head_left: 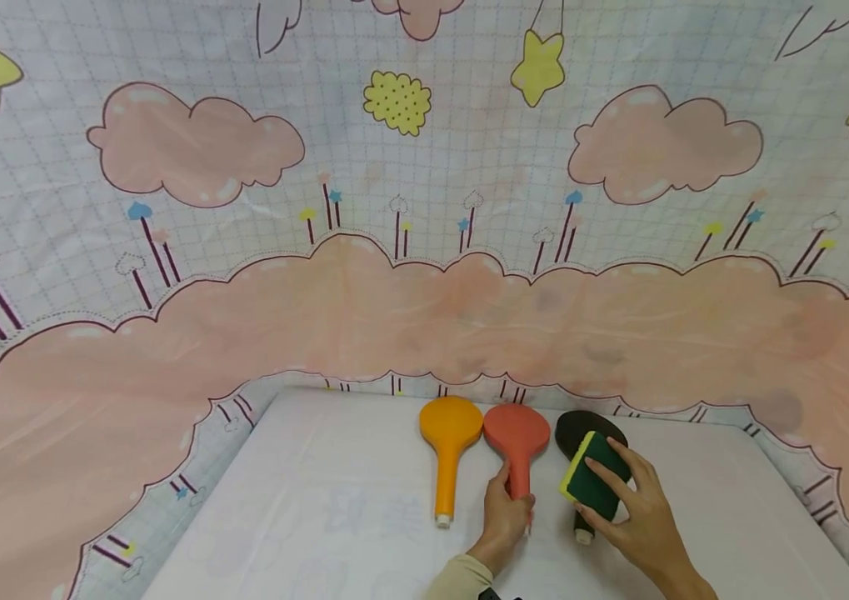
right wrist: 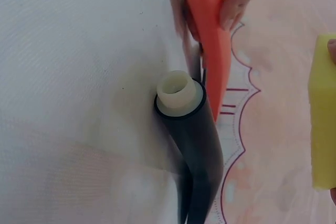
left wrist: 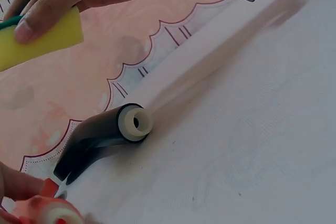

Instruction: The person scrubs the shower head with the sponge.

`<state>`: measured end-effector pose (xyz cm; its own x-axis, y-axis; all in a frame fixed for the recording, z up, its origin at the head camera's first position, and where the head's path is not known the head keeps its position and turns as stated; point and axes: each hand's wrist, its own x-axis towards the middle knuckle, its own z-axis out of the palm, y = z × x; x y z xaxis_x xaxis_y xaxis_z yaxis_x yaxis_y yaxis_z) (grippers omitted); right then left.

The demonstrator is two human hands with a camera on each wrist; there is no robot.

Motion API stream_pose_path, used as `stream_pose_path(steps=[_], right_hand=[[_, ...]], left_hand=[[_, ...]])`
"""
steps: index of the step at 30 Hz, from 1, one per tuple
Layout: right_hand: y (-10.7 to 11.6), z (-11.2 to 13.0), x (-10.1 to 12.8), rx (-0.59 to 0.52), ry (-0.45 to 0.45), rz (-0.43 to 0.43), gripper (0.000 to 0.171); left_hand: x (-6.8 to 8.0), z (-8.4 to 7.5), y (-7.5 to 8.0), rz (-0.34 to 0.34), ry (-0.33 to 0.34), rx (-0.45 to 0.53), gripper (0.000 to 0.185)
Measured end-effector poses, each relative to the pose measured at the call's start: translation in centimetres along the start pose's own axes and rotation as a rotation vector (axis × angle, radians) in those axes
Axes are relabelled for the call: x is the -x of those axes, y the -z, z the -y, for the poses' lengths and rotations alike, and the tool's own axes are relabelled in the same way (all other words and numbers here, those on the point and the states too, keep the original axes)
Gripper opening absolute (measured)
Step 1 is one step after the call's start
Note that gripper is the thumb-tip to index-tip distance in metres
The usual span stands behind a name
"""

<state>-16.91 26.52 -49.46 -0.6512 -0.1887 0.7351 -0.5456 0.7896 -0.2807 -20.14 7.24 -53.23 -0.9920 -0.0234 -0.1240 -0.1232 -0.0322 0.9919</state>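
Gripping the red shower head point(head_left: 517, 442) with left-hand fingers point(head_left: 505, 508), right-hand fingers point(head_left: 622, 487) pinching the sponge point(head_left: 591, 477).

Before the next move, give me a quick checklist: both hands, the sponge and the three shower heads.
1. Left hand has a grip on the red head at its handle: ok.
2. Right hand holds the sponge, fingers on its top: ok.
3. Sponge touching the black head: cannot tell; the head view shows it over that head, the wrist views show it raised.
4. Black head lies flat on the table, handle end toward the person: ok.
5. Orange head lies apart from both hands: ok.
6. Red head off the table: cannot tell.
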Motion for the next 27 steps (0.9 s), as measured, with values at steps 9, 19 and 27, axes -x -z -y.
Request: stream_pose_path(steps=[9,19,27], right_hand=[[0.1,-0.1,0.3,0.029,-0.026,0.009,0.071],[0.5,0.4,0.1,0.032,-0.04,0.021,0.073],[0.7,1.3,-0.8,-0.022,-0.127,-0.019,0.07]], left_hand=[[0.7,-0.5,0.4,0.043,-0.008,-0.133,0.074],[1.7,-1.7,3.5,0.086,-0.094,-0.231,0.061],[2.4,-3.6,6.6,0.07,-0.177,-0.218,0.056]])
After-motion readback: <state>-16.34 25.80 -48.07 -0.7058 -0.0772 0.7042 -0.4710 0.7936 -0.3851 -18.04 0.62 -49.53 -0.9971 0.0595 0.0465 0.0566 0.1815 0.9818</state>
